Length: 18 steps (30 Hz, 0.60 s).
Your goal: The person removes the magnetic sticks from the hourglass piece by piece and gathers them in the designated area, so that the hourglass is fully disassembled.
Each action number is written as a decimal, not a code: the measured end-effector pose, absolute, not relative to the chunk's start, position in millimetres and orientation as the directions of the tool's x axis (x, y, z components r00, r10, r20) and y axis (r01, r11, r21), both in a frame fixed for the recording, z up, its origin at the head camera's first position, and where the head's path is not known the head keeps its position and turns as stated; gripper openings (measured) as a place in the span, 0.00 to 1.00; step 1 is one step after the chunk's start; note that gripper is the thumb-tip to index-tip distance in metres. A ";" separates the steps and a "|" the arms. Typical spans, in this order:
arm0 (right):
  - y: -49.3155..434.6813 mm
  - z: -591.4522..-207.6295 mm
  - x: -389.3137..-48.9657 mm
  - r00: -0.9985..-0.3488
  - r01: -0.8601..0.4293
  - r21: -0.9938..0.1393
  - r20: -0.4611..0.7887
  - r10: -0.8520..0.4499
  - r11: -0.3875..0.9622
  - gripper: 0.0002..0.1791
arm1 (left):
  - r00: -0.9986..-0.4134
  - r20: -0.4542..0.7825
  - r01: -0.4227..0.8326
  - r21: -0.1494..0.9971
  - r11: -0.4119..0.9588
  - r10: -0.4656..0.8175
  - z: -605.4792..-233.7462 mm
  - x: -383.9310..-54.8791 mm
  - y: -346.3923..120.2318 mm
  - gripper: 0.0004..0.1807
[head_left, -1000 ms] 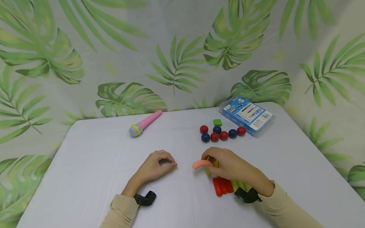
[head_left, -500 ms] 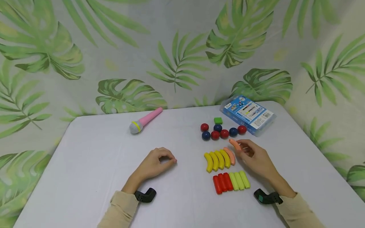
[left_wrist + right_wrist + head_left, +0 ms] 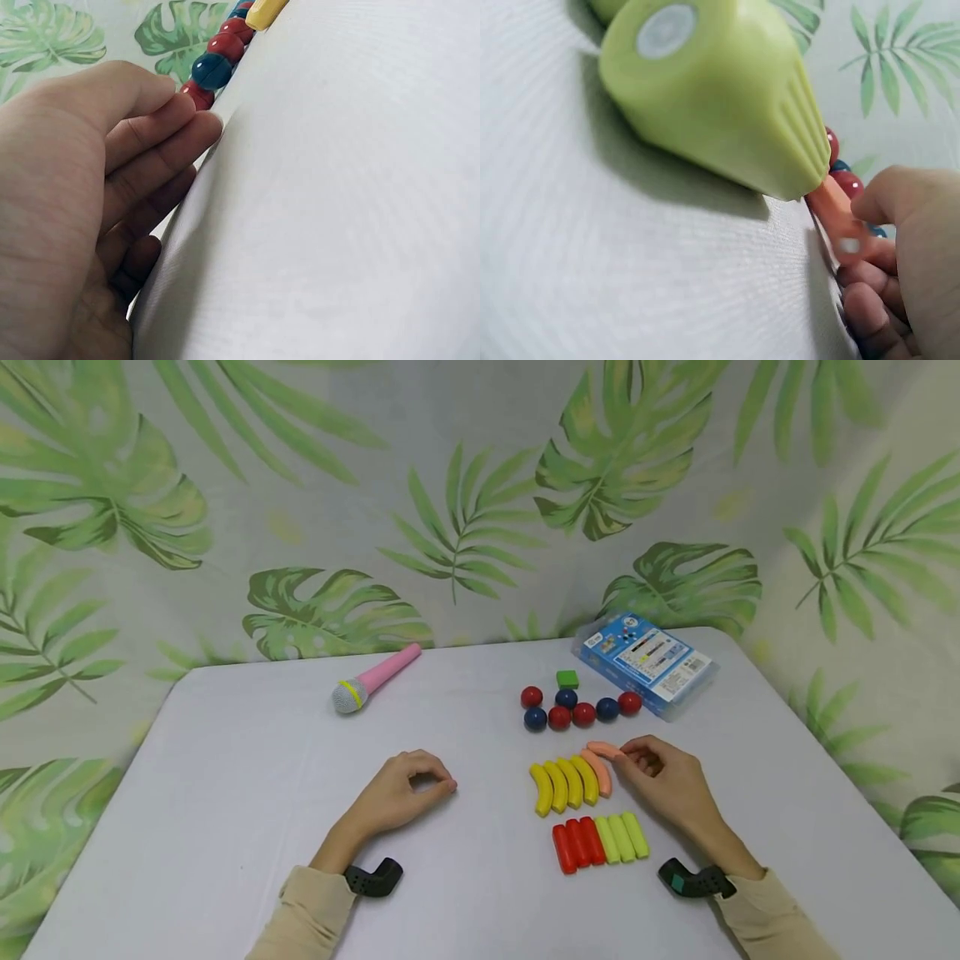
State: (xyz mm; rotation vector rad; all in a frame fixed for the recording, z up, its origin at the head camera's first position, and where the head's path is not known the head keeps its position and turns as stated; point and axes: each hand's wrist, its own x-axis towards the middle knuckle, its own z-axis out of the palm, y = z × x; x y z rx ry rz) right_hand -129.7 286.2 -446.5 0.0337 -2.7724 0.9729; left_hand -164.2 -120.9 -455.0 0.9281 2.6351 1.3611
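Note:
In the head view my right hand (image 3: 663,777) pinches the right end of a curved orange toy rod (image 3: 603,749) between thumb and fingertips. That rod lies crosswise at the top end of a second curved orange rod (image 3: 597,773), which ends a row of several curved yellow rods (image 3: 559,785). Whether the two orange rods touch, I cannot tell. Closer to me are three straight red rods (image 3: 578,845) beside three yellow-green rods (image 3: 622,837). My left hand (image 3: 405,789) rests on the table, fingers loosely bent, thumb near the forefinger, holding nothing.
Red and dark blue balls (image 3: 583,714) sit in a cluster behind the rods, with a green block (image 3: 567,679) beyond. A blue-labelled plastic case (image 3: 648,662) lies at the back right. Back left lies a pink toy microphone (image 3: 378,678).
My right hand has carried the curved orange rod rightward from the left of the yellow row, then lowered it to the row's upper right end. The left hand stays in place.

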 end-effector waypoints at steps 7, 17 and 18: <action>282.5 -444.8 -131.2 -0.979 -0.148 -0.585 0.199 -0.035 0.798 0.15 | -0.828 0.247 0.491 0.754 0.437 0.504 -454.4 -160.7 -125.2 0.03; 285.7 -435.7 -125.5 -0.974 -0.204 -0.552 0.197 -0.111 0.809 0.20 | -0.817 0.253 0.501 0.758 0.418 0.519 -452.4 -161.1 -118.7 0.04; 285.6 -435.4 -124.8 -0.975 -0.202 -0.551 0.193 -0.112 0.809 0.20 | -0.816 0.255 0.502 0.758 0.417 0.519 -452.2 -161.3 -118.3 0.04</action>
